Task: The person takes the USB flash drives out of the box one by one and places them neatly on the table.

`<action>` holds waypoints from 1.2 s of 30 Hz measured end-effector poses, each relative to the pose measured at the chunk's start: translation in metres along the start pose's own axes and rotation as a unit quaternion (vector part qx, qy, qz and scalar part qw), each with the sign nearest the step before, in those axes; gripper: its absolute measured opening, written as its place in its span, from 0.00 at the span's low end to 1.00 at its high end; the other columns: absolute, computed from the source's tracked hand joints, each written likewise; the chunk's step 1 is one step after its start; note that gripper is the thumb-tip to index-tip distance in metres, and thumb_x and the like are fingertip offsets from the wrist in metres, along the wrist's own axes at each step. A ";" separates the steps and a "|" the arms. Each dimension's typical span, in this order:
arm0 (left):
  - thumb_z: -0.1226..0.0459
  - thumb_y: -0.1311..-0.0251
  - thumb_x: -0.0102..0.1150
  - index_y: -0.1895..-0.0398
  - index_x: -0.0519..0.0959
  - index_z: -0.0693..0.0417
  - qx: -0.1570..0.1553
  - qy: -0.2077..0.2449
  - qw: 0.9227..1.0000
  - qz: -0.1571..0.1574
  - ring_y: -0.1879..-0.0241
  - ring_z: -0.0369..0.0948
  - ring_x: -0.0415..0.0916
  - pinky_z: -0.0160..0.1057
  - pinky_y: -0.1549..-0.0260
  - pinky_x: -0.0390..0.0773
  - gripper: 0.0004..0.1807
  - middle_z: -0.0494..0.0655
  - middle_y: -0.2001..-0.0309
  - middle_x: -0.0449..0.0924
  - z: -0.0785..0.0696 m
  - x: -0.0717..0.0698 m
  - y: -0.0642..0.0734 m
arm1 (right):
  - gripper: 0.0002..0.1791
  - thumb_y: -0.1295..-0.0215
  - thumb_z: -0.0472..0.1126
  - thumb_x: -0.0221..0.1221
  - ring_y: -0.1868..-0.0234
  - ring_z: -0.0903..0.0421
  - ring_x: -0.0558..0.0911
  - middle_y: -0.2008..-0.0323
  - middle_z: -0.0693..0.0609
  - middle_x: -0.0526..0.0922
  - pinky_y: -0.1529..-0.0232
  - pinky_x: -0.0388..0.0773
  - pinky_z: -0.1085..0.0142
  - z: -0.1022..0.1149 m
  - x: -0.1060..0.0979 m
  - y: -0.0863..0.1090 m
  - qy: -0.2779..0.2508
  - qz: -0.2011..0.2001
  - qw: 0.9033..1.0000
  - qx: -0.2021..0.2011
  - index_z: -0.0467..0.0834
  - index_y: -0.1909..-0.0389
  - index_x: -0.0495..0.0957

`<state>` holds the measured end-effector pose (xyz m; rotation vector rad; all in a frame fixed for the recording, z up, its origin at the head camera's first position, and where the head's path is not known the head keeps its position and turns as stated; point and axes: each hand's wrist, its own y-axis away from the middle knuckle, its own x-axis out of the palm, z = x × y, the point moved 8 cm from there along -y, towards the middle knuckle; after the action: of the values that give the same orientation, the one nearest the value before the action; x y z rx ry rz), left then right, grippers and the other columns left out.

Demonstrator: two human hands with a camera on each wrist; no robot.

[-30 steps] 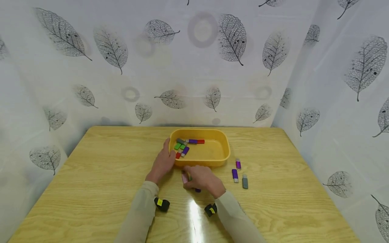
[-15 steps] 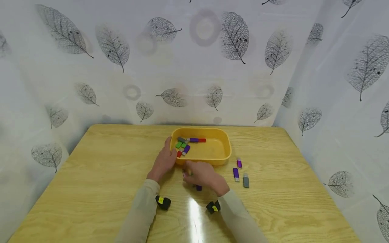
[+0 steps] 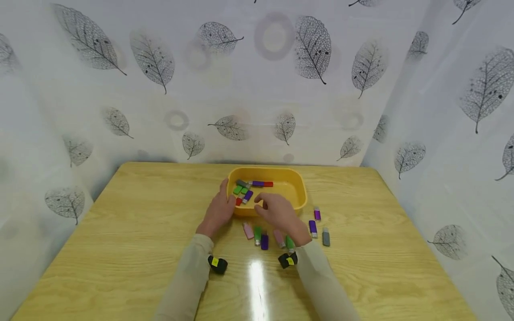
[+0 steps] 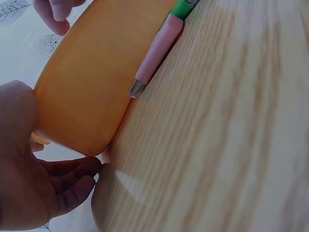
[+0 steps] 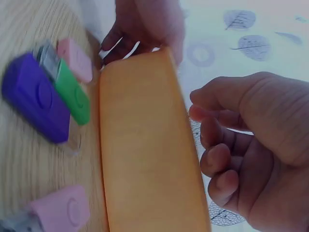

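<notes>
The right hand (image 3: 277, 213), loosely curled and seemingly empty, has lifted to the bin (image 3: 246, 212) at centre, uncovering drives (image 3: 264, 242) below; left hand (image 3: 218, 210) grips the bin.

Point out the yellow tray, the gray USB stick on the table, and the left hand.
Yellow tray (image 5: 145, 140), right wrist view: outer side wall.
Gray USB stick (image 3: 326, 239), head view: its gray body.
Left hand (image 3: 218, 211), head view: back of the hand.

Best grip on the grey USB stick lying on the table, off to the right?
Likely the long edges of the grey stick's body, pinched from above and slightly from the right. It lies flat, metal-looking connector end toward the far side of the table, and the nearest purple stick crowds its left edge.
</notes>
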<state>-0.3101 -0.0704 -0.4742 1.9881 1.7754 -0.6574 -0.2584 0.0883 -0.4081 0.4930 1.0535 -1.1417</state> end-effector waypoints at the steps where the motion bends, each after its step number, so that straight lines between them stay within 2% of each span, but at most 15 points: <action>1: 0.56 0.28 0.38 0.20 0.41 0.49 -0.003 0.003 1.000 0.002 0.42 0.54 0.72 0.57 0.35 0.67 0.36 0.64 0.32 0.66 0.000 0.000 0.000 | 0.11 0.32 0.43 0.61 0.81 0.60 0.68 0.79 0.56 0.75 0.81 0.64 0.70 -0.002 0.000 -0.003 0.006 0.001 1.000 0.003 0.42 0.53 0.82; 9: 0.56 0.28 0.38 0.20 0.41 0.48 -0.012 -0.002 1.000 0.007 0.42 0.54 0.72 0.56 0.35 0.66 0.36 0.64 0.32 0.65 0.000 0.001 -0.002 | 0.12 0.33 0.44 0.60 0.71 0.58 0.75 0.70 0.54 0.81 0.72 0.74 0.67 -0.010 0.000 -0.024 0.069 0.032 0.997 0.026 0.44 0.53 0.83; 16: 0.56 0.27 0.38 0.20 0.40 0.47 -0.017 -0.002 1.000 0.008 0.39 0.54 0.71 0.56 0.34 0.65 0.36 0.63 0.30 0.64 0.002 0.002 -0.002 | 0.11 0.33 0.44 0.60 0.71 0.57 0.75 0.68 0.52 0.83 0.68 0.76 0.65 -0.016 0.006 -0.039 0.092 0.060 0.994 0.013 0.43 0.55 0.83; 23: 0.57 0.28 0.38 0.20 0.41 0.50 -0.009 0.000 1.000 0.006 0.38 0.55 0.71 0.57 0.35 0.66 0.36 0.65 0.30 0.64 0.001 0.001 -0.002 | 0.13 0.34 0.45 0.61 0.71 0.57 0.75 0.62 0.50 0.85 0.67 0.77 0.63 -0.027 0.019 -0.051 0.114 0.084 0.990 0.026 0.43 0.52 0.82; 27: 0.57 0.27 0.38 0.20 0.41 0.50 -0.008 -0.002 1.000 0.005 0.37 0.55 0.70 0.57 0.34 0.65 0.36 0.65 0.30 0.64 0.001 0.001 -0.001 | 0.18 0.34 0.46 0.62 0.68 0.54 0.77 0.58 0.48 0.85 0.62 0.78 0.59 -0.033 0.023 -0.056 0.092 0.102 0.990 0.043 0.43 0.47 0.80; 32: 0.57 0.28 0.38 0.20 0.42 0.50 -0.011 -0.004 1.000 0.005 0.37 0.55 0.70 0.56 0.34 0.65 0.36 0.65 0.30 0.64 0.002 0.002 -0.002 | 0.25 0.36 0.52 0.64 0.59 0.53 0.80 0.52 0.50 0.84 0.54 0.79 0.56 -0.043 0.031 -0.059 0.045 0.133 0.988 0.063 0.44 0.42 0.77; 36: 0.56 0.28 0.38 0.20 0.43 0.50 -0.011 -0.001 1.000 0.003 0.40 0.55 0.72 0.57 0.36 0.67 0.36 0.65 0.32 0.66 0.000 0.000 0.000 | 0.26 0.39 0.55 0.66 0.62 0.56 0.80 0.55 0.53 0.84 0.56 0.79 0.60 -0.048 0.037 -0.060 0.006 0.145 0.988 0.059 0.45 0.45 0.78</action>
<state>-0.3101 -0.0701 -0.4741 1.9763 1.7677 -0.6371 -0.3318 0.0848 -0.4513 0.7219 0.8943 -0.9461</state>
